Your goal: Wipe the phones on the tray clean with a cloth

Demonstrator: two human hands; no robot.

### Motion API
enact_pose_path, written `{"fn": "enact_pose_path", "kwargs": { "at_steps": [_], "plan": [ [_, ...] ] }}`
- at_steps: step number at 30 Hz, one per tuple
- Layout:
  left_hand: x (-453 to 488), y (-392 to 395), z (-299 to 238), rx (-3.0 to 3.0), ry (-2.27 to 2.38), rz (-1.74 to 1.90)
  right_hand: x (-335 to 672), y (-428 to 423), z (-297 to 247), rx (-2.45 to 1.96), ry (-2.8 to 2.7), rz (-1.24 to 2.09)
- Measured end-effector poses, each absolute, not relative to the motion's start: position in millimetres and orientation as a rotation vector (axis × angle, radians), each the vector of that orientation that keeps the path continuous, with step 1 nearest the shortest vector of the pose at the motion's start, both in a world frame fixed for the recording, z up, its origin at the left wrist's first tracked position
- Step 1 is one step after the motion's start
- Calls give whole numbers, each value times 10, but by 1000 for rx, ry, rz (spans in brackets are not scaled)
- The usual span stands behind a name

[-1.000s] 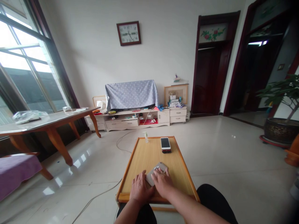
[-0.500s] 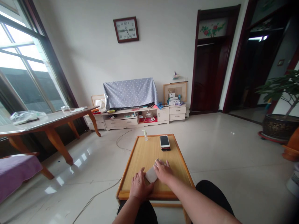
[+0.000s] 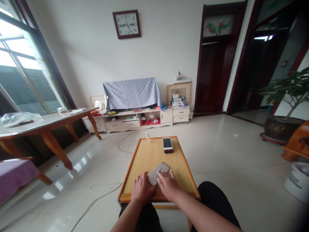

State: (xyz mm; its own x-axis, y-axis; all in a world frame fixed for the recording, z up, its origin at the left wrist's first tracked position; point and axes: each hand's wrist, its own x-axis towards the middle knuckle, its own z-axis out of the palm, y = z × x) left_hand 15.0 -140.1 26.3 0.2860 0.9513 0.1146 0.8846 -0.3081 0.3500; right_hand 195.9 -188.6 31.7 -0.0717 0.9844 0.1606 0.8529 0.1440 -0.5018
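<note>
So, what's going on at the moment?

Both hands are on one phone point(image 3: 159, 170). It lies flat with its pale grey back up, set at an angle across the near end of a wooden tray point(image 3: 128, 167).

How open is the left hand point(image 3: 142, 189)?

Fairly open. Its fingers lie flat on the wood, and the side of the hand rests against the phone's lower corner, at about 2 o'clock from the hand. It isn't clenched.

And the right hand point(image 3: 167, 185)?

It looks loose too. The fingers are spread and draped over the phone's near end, touching it from above. Whether either hand is truly gripping, I can't tell, because the fingers hide how much pressure they're putting on it.

What else is close by?

At 12 o'clock from the hands, near the tray's far rim, sits a stack of phones point(image 3: 167, 145), a white-framed one on top of a dark one. At 11 o'clock, a small pump bottle point(image 3: 147, 138) stands near the far corner. Knees in dark trousers point(image 3: 212, 196) show at 5 o'clock, and a cable point(image 3: 96, 199) runs across the floor at 8 o'clock.
</note>
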Motion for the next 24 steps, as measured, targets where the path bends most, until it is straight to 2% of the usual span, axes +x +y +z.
{"fn": "enact_pose_path", "kwargs": {
  "at_steps": [4,12,19,24],
  "plan": [
    [184,-1432,344,2338,1719,380,2109,-1764,367,-1926,-1865,334],
    [168,-1410,304,2357,1724,330,1577,-1896,440,-1571,-2082,468],
    [181,-1394,247,2361,1718,443,1899,-1383,515,-1758,-1980,449],
    [182,-1400,270,2374,1729,386,2223,-1430,378,-1908,-1836,393]
  ]
}}
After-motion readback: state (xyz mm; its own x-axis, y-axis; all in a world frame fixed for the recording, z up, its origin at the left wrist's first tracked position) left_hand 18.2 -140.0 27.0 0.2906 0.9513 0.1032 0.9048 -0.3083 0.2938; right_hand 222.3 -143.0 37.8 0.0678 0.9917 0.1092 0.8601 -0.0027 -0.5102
